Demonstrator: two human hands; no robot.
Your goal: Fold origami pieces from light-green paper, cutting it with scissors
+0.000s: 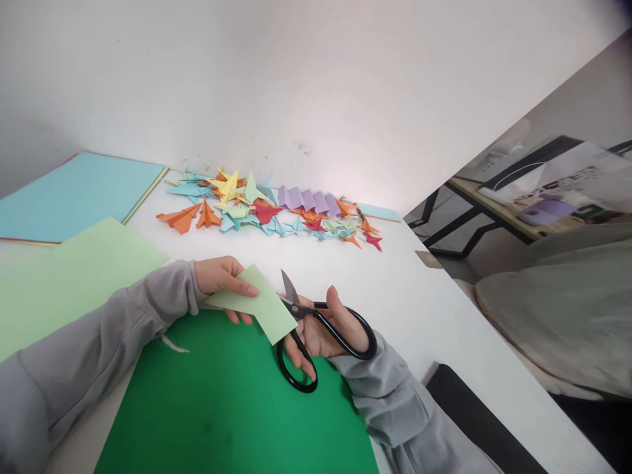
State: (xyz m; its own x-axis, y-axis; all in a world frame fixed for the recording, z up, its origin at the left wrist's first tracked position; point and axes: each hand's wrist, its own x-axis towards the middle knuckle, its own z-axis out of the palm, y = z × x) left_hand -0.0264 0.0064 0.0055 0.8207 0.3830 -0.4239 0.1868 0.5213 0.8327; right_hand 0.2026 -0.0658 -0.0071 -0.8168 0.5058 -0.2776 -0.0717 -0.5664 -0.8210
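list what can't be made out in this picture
All in the head view:
Tip of one blade of the scissors: hidden behind the paper.
Part of the left hand: behind the same paper.
Near end of the green sheet: cut off by the bottom edge.
Background print: too blurred.

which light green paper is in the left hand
The small piece beside the scissors, pinched in the left hand. The large light green sheet lies on the table, and the folded ones sit near the wall.
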